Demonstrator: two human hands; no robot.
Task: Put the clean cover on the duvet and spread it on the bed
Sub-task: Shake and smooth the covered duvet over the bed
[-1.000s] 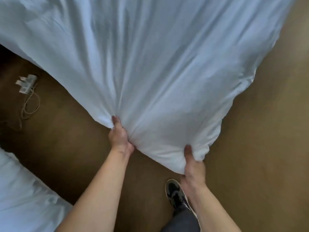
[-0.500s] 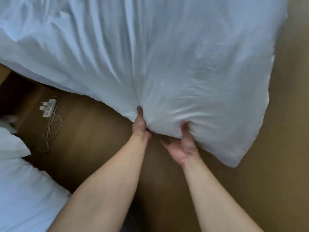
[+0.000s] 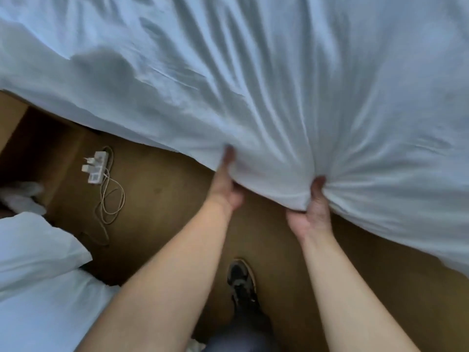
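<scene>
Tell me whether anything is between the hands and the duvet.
Nothing visible does. The left hand and the right hand each directly grip the near edge of the duvet.

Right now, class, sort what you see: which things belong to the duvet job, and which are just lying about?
Job in hand:
duvet, its edge gripped by the left hand and the right hand.

Lying about:
power strip and cable on the floor; white bedding at lower left.
</scene>
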